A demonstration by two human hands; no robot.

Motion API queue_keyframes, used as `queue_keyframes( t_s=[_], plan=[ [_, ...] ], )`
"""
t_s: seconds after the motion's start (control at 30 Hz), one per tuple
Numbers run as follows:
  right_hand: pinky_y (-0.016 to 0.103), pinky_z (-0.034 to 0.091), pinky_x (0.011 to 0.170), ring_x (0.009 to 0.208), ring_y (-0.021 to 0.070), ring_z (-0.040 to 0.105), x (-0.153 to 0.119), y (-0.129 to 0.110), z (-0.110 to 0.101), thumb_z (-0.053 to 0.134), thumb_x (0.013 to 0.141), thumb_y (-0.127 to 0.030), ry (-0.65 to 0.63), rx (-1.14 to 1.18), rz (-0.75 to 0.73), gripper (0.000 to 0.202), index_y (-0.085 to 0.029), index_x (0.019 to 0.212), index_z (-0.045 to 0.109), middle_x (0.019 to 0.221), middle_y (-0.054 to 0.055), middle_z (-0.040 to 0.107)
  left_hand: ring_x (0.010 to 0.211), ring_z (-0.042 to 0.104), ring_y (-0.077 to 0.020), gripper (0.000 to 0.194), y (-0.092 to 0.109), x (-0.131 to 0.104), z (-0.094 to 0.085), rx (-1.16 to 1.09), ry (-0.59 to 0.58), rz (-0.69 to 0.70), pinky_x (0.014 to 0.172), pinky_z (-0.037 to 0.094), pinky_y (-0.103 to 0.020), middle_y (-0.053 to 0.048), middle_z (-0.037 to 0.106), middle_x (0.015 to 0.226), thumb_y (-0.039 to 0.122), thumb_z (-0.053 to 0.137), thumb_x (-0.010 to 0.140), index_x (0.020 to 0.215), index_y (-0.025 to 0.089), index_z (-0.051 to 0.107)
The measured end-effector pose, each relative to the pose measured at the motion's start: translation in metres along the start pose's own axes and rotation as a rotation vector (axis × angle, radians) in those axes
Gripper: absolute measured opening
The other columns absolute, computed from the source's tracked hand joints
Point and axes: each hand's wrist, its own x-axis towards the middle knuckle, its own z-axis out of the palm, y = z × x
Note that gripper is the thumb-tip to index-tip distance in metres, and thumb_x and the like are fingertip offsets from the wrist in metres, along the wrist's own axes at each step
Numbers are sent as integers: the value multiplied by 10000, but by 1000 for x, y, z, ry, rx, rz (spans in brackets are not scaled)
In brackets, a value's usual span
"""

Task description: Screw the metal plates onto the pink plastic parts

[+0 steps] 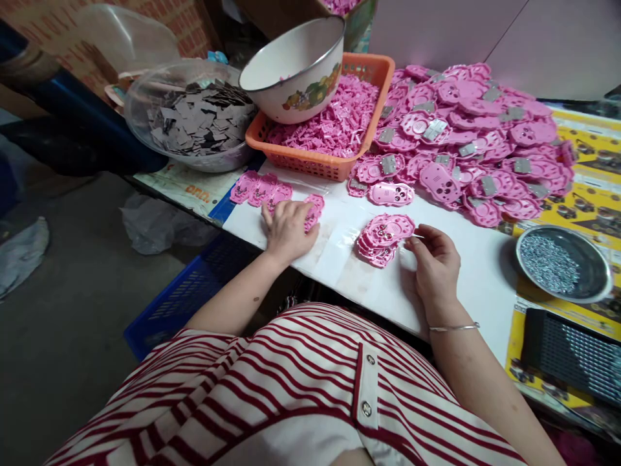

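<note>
My left hand (290,228) is palm down on the white board, its thumb and forefinger curled around a pink plastic shell (315,211); the hand partly hides that shell. Beyond its fingers lies a row of similar pink shells (259,189) with small shiny parts in them. To the right, my right hand (437,262) is closed in a pinch on a thin pale stick-like piece (416,235), whose kind I cannot make out. Its tip points at a small stack of pink shells (384,238) just left of the fingers.
A big heap of pink shells (466,129), many with grey metal plates, lies behind. An orange basket (303,162) of small pink parts carries an enamel bowl (291,71). Grey pieces fill a clear basin (194,158). A metal dish (563,262) of screws and a black tray (577,353) stand right.
</note>
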Motion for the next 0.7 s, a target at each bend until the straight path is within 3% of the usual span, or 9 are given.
queue_keyframes(
  t_s=[0.1, 0.17, 0.3, 0.4, 0.53, 0.7],
  plan=[
    [408, 593, 926, 902, 157, 673, -2, 0, 0, 765, 717, -370, -37, -17, -7, 427, -214, 1105, 676, 1099, 67, 708, 1327, 493, -376, 434, -14, 4, -3, 25, 71, -32, 1219, 40, -709, -128, 647, 1347, 361, 647, 891, 1302, 222, 634],
    [432, 581, 975, 964, 175, 682, -3, -1, 0, 763, 730, -383, -66, -34, -19, 443, -223, 1134, 674, 1139, 71, 707, 1345, 481, -364, 458, -13, 4, -4, -9, 120, 22, 1231, 76, -671, -123, 624, 1386, 387, 669, 880, 1305, 222, 628],
    [463, 567, 1010, 1019, 198, 686, -4, -3, -1, 757, 748, -414, -118, -84, -55, 476, -239, 1182, 668, 1194, 80, 691, 1264, 560, -287, 522, 24, -2, 0, -214, 76, 302, 1178, 336, -491, -119, 657, 1333, 501, 655, 896, 1304, 180, 596],
    [476, 565, 1012, 1029, 206, 682, -4, -3, -1, 752, 754, -443, -142, -122, -90, 488, -254, 1196, 669, 1202, 80, 671, 1215, 593, -269, 630, 64, -3, 8, -310, -18, 444, 1090, 432, -413, -141, 661, 1323, 542, 666, 896, 1359, 131, 548],
    [479, 564, 1025, 1040, 207, 673, -4, -1, -2, 756, 745, -467, -167, -149, -123, 514, -268, 1211, 667, 1178, 74, 663, 1127, 633, -265, 569, 95, 4, 15, -305, -68, 422, 1021, 467, -394, -113, 703, 1262, 448, 688, 909, 1356, 121, 559],
    [464, 574, 1009, 1018, 196, 678, -4, 0, -2, 739, 758, -461, -152, -148, -117, 498, -237, 1197, 660, 1217, 95, 657, 1080, 645, -255, 524, 89, 10, 15, -278, 28, 333, 1003, 460, -385, -91, 725, 1227, 433, 689, 908, 1342, 160, 583]
  ],
)
